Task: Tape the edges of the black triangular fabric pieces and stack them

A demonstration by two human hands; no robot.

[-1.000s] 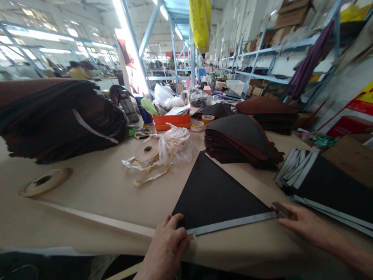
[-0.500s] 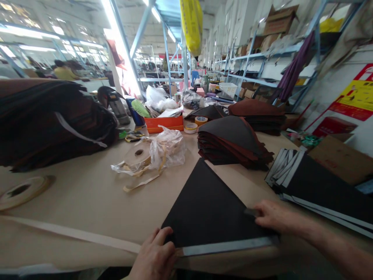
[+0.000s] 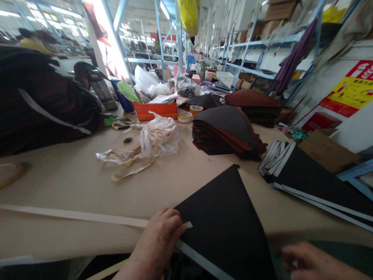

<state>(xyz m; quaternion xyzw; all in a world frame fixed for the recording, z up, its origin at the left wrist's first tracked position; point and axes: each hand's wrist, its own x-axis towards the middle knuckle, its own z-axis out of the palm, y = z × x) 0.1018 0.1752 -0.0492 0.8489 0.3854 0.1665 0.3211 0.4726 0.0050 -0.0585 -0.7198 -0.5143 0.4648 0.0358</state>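
My left hand (image 3: 163, 233) is closed over a pale strip of tape (image 3: 87, 215); the strip's short end sticks out past my fingertips over a black panel (image 3: 224, 217). The hand also touches the panel's left edge. The panel is roughly triangular, lies turned on the table and hangs past the front edge, with a light grey band (image 3: 201, 258) along its lower side. Off the panel at the lower right, my right hand (image 3: 305, 260) is blurred with its fingers curled in; what they hold is not clear.
A tape roll with a plastic bag (image 3: 160, 136) lies mid-table, a second roll (image 3: 10, 173) at left. Stacked brown and black pieces (image 3: 227, 132) stand behind the panel. Grey-edged black panels (image 3: 314, 182) lie right. A dark pile (image 3: 43, 105) and an orange box (image 3: 155, 111) stand farther back.
The black panel has turned, its tip swinging right and its banded side dropping toward the front edge. My right hand has left the panel, moving down and right. My view has shifted.
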